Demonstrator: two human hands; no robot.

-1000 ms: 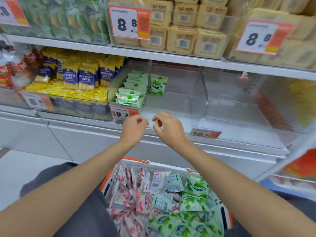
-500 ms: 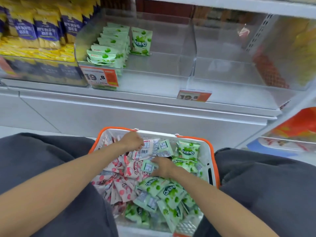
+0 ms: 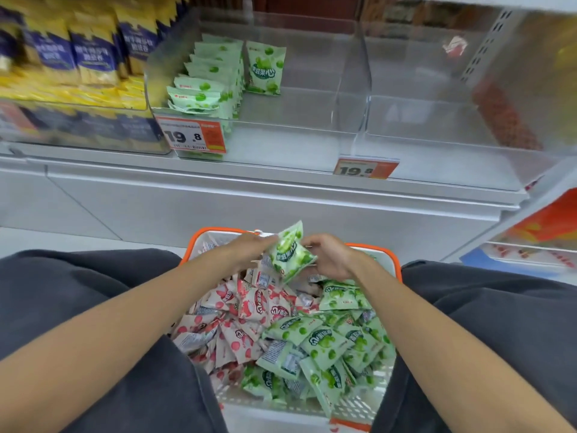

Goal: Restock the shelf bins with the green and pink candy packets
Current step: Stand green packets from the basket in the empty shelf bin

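Holding green packet (image 3: 290,254) — right hand (image 3: 331,258), seemingly.

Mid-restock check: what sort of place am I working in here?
Most likely a supermarket snack aisle: an orange-and-white 19.8 price tag on a clear plastic shelf bin, rows of yellow-and-blue snack bags beside it, and a white, orange-rimmed plastic basket below.

Yellow-and-blue snack bags (image 3: 90,54) stand left of orange price tags (image 3: 191,135).
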